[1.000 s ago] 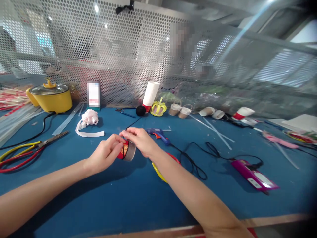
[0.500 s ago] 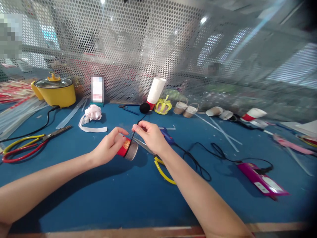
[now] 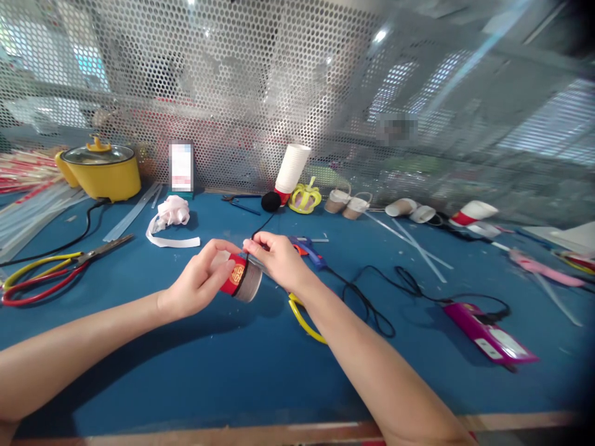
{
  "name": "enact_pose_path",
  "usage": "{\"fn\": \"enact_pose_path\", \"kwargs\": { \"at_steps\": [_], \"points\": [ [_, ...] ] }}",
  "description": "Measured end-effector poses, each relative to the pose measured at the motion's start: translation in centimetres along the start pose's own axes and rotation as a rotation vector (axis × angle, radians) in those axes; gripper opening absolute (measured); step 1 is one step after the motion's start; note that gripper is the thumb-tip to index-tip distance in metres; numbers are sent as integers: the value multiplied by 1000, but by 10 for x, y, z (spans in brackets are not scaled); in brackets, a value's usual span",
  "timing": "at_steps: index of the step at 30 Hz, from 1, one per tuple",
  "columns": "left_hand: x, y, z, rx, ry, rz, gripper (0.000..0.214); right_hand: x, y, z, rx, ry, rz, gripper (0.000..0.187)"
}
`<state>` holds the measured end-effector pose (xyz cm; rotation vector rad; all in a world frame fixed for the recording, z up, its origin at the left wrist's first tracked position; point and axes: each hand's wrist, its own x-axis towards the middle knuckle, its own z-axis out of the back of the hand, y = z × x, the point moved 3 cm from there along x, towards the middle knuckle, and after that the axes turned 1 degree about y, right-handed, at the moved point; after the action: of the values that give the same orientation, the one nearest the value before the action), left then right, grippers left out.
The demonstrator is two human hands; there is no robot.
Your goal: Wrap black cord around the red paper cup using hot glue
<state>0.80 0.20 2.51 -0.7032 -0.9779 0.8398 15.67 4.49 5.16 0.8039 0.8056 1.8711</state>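
A red cup (image 3: 235, 277) was tilted in the grip of a person's left hand (image 3: 191, 286) over a blue table (image 3: 209, 378), as the right hand (image 3: 279, 260) pinched a black cord (image 3: 263, 227) wound around it. The cord ran back to a black ball (image 3: 271, 202) beside stacked white cups (image 3: 294, 167).

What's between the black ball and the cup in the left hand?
In the head view, a black string runs from the ball toward the cup, with the right hand pinching it along the way.

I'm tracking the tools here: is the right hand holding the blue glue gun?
No, the right hand pinches a black cord, while the glue gun lies on the blue table.
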Motion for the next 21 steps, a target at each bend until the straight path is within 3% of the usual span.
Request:
{"fn": "enact_pose_path", "kwargs": {
  "at_steps": [13,17,21],
  "points": [
    [-1,-5,3,65,-82,-227,13,-1,1,-5,-45,1,6,31],
    [-1,-6,4,85,-69,-229,14,-1,-1,-6,-36,0,-8,30],
    [-3,-8,6,125,-37,-332,17,-1,-2,-7,22,5,11,29]
  ]
}}
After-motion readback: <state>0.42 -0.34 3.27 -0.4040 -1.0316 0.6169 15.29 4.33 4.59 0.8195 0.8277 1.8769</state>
